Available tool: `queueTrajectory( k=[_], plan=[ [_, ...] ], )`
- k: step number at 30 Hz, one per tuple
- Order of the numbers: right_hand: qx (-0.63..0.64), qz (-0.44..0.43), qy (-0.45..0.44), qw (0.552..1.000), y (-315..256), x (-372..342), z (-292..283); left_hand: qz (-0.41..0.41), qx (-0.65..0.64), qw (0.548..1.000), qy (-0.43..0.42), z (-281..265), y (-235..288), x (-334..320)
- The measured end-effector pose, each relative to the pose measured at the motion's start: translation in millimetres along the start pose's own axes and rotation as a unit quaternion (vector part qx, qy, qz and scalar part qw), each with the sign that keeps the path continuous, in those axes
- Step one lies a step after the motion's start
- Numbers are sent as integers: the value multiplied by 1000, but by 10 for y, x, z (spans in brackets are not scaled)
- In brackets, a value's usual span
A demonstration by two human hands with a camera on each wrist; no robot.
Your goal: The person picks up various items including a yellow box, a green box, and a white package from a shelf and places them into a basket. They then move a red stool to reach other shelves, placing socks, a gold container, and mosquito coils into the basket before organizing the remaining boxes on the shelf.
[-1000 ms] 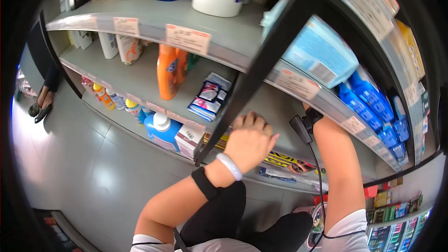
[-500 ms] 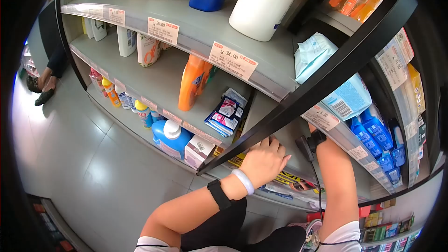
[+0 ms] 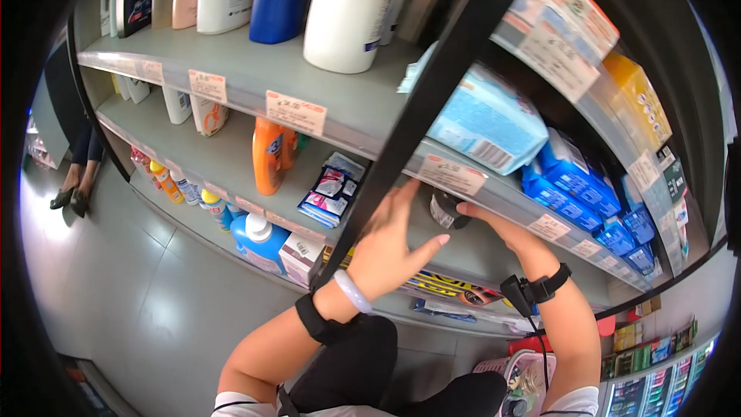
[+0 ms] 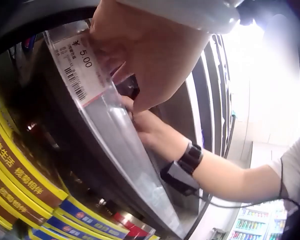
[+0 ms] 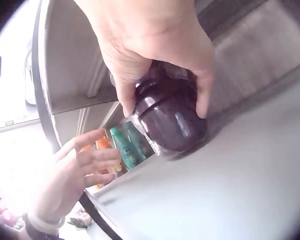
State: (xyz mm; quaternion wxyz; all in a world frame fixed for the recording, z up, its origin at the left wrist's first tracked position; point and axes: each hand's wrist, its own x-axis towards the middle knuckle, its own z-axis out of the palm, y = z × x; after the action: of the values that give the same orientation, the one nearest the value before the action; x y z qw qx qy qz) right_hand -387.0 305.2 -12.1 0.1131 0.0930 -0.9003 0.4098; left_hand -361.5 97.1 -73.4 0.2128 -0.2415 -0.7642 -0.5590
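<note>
Under the price-tagged upper shelf, my right hand (image 3: 505, 228) grips a dark bottle (image 3: 444, 210) with a label. The right wrist view shows the thumb and fingers on opposite sides of the bottle (image 5: 172, 117), its rounded dark body low over the grey shelf (image 5: 230, 185). My left hand (image 3: 386, 255) holds nothing, its fingers extended and thumb spread, beside the black shelf post (image 3: 401, 116). In the left wrist view this hand (image 4: 150, 55) is at the shelf edge by a price tag (image 4: 77, 70).
Blue packs (image 3: 567, 185) and a light-blue pack (image 3: 486, 120) sit on the shelf above the right arm. Left of the post are an orange bottle (image 3: 268, 156) and small sachets (image 3: 328, 191). A basket (image 3: 525, 374) stands on the floor by the knees.
My right hand, hidden beneath the upper shelf before, has come back toward me and shows with the dark bottle. The left hand has risen from the shelf edge, its thumb spreading.
</note>
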Motion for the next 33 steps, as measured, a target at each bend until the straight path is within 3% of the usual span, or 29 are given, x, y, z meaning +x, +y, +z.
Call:
queueTrajectory(
  k=[1, 2, 4, 6, 8, 9, 12, 14, 16, 17, 22, 24, 25, 28, 30, 33],
  plan=[
    [2, 101, -41, 994, -76, -87, -106, 4, 1, 1000, -24, 25, -68, 31],
    [3, 101, -35, 994, -187, -143, -156, 8, 1, 1000, -27, 44, -41, 84],
    [65, 176, -133, 973, -289, -224, -242, -37, -118, 990, -61, 94, 22, 198],
    [59, 163, -161, 972, -250, -286, -301, -38, -146, 987, -63, 209, 60, 293],
    [49, 53, -134, 988, -219, -393, -308, -57, -355, 927, -110, 297, 156, 359],
    [22, 40, -122, 991, -227, -444, -324, -65, -347, 930, -103, 314, 230, 364],
    [11, 35, -120, 992, -159, -519, -455, -125, -386, 912, -65, 405, 329, 370],
    [14, 64, -125, 990, -142, -583, -591, -190, -446, 874, -40, 407, 425, 310],
    [106, 110, -122, 981, -32, -666, -731, -244, -504, 826, -67, 360, 477, 218],
    [105, 129, -129, 978, 48, -714, -836, -259, -499, 824, -76, 340, 468, 128],
    [192, 248, -39, 949, 440, -1412, -1372, -271, -467, 827, -159, 277, 597, -308],
    [222, 193, -12, 956, 488, -1865, -1600, -271, -407, 843, -222, 344, 457, -540],
    [243, 206, 4, 948, 507, -2117, -1732, -265, -402, 843, -240, 423, 395, -675],
    [237, 256, 143, 926, 623, -2900, -2093, -291, -379, 819, -317, 715, 383, -934],
    [104, 299, 248, 916, 920, -3432, -2248, -327, -376, 797, -341, 954, 371, -1065],
    [25, 370, 320, 872, 1594, -4269, -2311, -316, -362, 793, -374, 1286, 491, -1149]
  ],
)
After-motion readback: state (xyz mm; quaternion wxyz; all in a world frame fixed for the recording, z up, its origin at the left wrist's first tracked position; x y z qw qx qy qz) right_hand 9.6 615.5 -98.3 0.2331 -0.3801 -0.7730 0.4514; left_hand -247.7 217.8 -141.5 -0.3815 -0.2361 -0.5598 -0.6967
